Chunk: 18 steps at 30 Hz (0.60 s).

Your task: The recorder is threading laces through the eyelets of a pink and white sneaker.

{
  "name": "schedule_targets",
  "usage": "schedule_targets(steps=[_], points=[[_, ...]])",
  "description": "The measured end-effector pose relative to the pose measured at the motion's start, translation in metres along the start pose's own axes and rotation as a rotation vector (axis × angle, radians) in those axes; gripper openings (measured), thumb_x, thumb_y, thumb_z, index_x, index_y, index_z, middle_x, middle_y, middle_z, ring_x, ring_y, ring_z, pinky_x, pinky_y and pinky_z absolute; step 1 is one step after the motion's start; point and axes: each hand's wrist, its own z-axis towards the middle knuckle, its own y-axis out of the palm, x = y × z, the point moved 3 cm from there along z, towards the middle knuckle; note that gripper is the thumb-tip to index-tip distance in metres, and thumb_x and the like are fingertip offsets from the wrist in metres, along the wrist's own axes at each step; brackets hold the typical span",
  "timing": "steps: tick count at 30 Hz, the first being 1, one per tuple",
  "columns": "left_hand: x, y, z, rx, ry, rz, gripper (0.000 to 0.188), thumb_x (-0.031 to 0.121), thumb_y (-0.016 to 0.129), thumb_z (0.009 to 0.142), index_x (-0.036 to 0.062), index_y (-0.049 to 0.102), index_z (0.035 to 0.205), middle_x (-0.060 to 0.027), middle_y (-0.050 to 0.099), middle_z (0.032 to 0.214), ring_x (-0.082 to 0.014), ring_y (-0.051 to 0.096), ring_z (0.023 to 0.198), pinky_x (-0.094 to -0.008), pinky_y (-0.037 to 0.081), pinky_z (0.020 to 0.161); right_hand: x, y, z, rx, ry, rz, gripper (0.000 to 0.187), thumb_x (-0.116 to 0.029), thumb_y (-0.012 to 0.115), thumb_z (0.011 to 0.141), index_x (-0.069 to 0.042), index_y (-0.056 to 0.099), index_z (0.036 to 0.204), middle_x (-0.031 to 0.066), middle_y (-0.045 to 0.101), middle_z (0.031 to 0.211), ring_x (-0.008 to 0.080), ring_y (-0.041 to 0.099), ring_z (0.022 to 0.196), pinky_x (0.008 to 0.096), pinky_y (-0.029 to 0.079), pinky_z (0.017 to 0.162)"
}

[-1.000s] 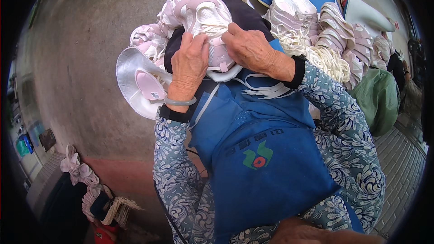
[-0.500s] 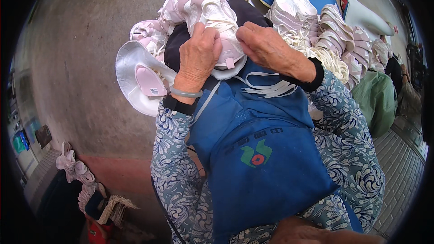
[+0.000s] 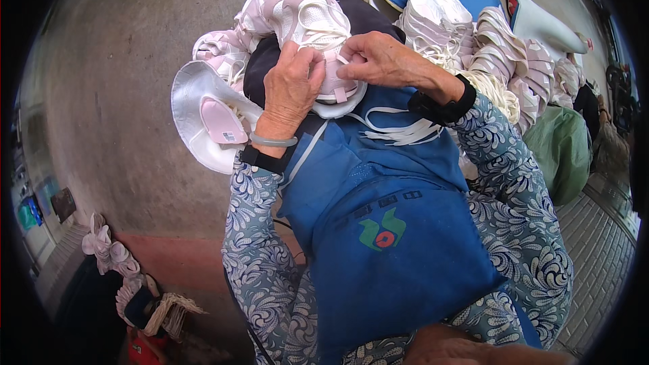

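Note:
On my lap lies a white and pink shoe upper (image 3: pixel 313 15), with cream shoelace (image 3: pixel 323 35) crossing its front. My left hand (image 3: pixel 289 86) is closed at the left side of its lacing opening, thumb and forefinger pinched together; what lies between them is hidden. On the opposite side, my right hand (image 3: pixel 380 59) bends over the pink tongue (image 3: pixel 332 81), with a short white length of lace pinched at its fingertips. Beside my left wrist hangs another white upper (image 3: pixel 196 118) with a pink tongue. A bundle of loose white laces (image 3: pixel 405 134) rests on my blue apron (image 3: pixel 399 223).
Stacked pink and white uppers (image 3: pixel 500 47) stand to the right, with cream laces (image 3: pixel 497 91) hanging by them. A green sack (image 3: pixel 560 152) lies below these. More uppers (image 3: pixel 111 250) and a cream lace bundle (image 3: pixel 172 314) are at the lower left. Concrete floor (image 3: pixel 135 94) spreads left.
My right hand has moved left and in over the tongue, its fingers now pinching by the lacing. My left hand has shifted slightly down and left, still closed.

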Motion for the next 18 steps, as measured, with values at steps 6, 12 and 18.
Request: schedule_targets(steps=[6, 12, 18], points=[[0.003, -0.003, -0.006, -0.08, -0.05, -0.037, 0.014, 0.01, 0.064, 0.076, 0.0083, 0.064, 0.089, -0.0115, 0.054, 0.082, -0.031, 0.06, 0.072, -0.0371, 0.049, 0.06, 0.013, 0.002, 0.005, 0.092, -0.002, 0.064, 0.024, -0.021, 0.059, 0.08, 0.003, 0.06, 0.078, 0.0117, 0.057, 0.062, 0.019, 0.055, 0.059, 0.0328, 0.043, 0.055], [0.007, -0.006, -0.015, -0.073, 0.016, -0.001, 0.019, 0.007, 0.06, 0.082, 0.0091, 0.065, 0.1, -0.0103, 0.05, 0.073, -0.0248, 0.054, 0.064, -0.0327, 0.043, 0.057, -0.022, -0.003, -0.025, 0.206, -0.429, -0.655, 0.01, -0.01, 0.056, 0.075, 0.0, 0.055, 0.076, 0.014, 0.056, 0.074, 0.031, 0.063, 0.064, 0.0378, 0.05, 0.055], [0.004, -0.004, -0.016, -0.049, -0.013, -0.104, 0.017, 0.009, 0.058, 0.086, 0.0051, 0.064, 0.101, -0.0083, 0.052, 0.075, -0.0201, 0.053, 0.063, -0.0294, 0.043, 0.057, -0.011, 0.01, -0.041, 0.197, -0.348, -0.657, 0.013, -0.009, 0.055, 0.076, -0.001, 0.051, 0.085, 0.0138, 0.051, 0.08, 0.0329, 0.06, 0.061, 0.0392, 0.05, 0.053]])
